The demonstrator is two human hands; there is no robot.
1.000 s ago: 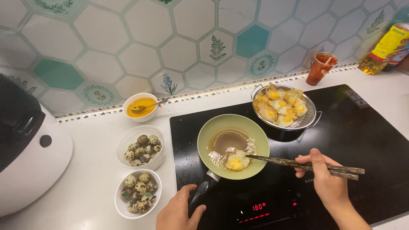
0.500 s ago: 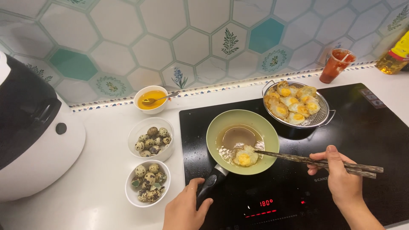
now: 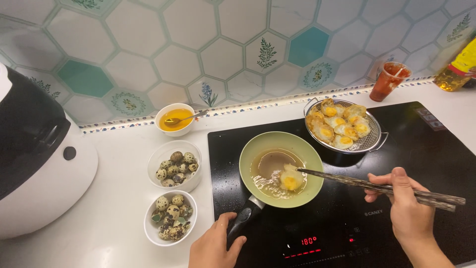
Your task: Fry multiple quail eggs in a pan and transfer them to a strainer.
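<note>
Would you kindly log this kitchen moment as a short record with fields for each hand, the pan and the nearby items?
left hand: grips the black pan handle
right hand: holds dark chopsticks, tips at the frying egg
pan: small, green, oil inside, on the black cooktop
strainer: metal, holds fried eggs, behind the pan
bowls: two white bowls of speckled eggs, one of yellow liquid with a spoon
far right: red sauce cup, oil bottle

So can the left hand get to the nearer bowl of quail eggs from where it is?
Probably yes. The left hand grips the pan handle, and the bowl of speckled eggs sits just beside it on open counter, nothing between; it would have to let go first.
</note>
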